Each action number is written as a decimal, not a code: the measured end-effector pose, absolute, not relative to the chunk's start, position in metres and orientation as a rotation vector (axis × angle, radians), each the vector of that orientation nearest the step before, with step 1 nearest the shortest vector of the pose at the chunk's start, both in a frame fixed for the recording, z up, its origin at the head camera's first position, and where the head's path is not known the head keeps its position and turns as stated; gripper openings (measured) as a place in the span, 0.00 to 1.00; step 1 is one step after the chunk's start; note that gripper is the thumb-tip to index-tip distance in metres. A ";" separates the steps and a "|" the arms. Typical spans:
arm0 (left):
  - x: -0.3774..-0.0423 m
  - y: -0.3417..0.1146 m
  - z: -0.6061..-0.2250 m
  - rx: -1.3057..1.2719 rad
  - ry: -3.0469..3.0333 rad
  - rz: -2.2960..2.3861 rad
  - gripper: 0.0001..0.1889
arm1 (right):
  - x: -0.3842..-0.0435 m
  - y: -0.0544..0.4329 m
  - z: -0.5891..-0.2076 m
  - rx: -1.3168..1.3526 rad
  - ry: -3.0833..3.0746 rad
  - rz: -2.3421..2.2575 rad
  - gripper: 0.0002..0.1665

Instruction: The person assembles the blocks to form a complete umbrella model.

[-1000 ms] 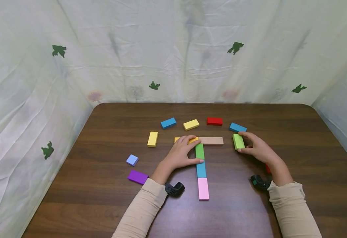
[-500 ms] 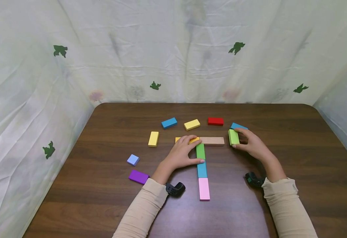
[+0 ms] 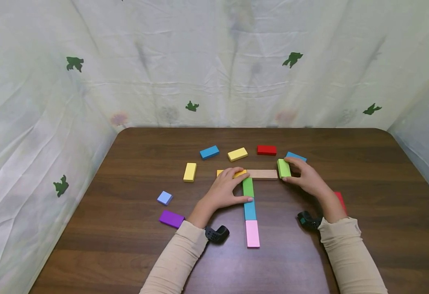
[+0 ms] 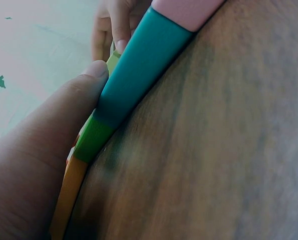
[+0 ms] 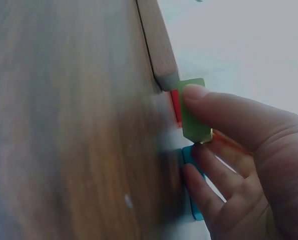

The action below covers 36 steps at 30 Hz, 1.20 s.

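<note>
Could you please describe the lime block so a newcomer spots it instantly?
On the brown table, find the wooden block; past its right end is the right hand. It pinches the lime block, yellower than the green block, the only other green one visible.

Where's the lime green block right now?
In the head view, the lime green block is right of centre, pinched by the right hand, near the right end of the tan wooden block.

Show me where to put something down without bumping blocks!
Bare table lies between the pink block and right sleeve, and left of the purple block. It's crowded around the tan wooden block: yellow block, red block and blue block beyond it, the right hand holding the lime-green block close by.
</note>
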State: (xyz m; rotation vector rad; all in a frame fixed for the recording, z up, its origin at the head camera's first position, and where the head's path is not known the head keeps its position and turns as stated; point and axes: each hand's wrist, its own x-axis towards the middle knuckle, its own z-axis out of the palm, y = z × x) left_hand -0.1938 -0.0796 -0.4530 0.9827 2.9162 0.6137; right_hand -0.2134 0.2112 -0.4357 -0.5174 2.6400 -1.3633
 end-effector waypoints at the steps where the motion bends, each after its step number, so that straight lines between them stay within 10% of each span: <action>1: -0.194 -0.080 -0.453 0.982 2.917 0.613 0.41 | -0.214 0.211 -0.436 -0.521 2.639 -1.365 0.37; 36: -0.193 -0.080 -0.454 0.984 2.918 0.604 0.41 | -0.214 0.204 -0.443 -0.518 2.719 -1.165 0.38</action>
